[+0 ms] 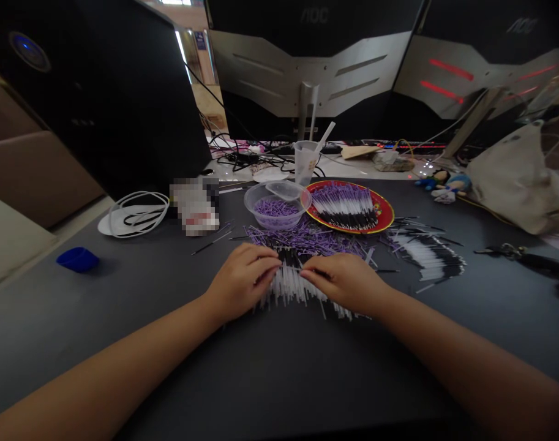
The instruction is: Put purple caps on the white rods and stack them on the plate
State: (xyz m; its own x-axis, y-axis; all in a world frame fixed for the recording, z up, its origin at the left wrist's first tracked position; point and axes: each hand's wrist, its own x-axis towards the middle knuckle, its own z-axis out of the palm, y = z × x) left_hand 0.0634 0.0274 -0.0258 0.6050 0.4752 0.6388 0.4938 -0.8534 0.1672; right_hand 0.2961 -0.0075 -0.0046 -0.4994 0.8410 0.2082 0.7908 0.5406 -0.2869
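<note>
Both hands sit low on the dark tabletop (178, 373), close together, fingertips almost meeting. The left hand (241, 283) and right hand (346, 283) curve over a loose bed of thin white-and-black plastic sticks (291, 291). Whether either hand grips any sticks cannot be told from this view. The bed spreads sideways beneath and between both hands, about equally near each. Individual sticks run mostly toward and away from the person, white lengths showing nearest the body, some fanned askew. Just beyond lies a scatter of purple sticks (307, 242). Farther on stand a clear plastic tub (256, 202) and a red plate (386, 214), the plate holding sorted sticks.
</note>
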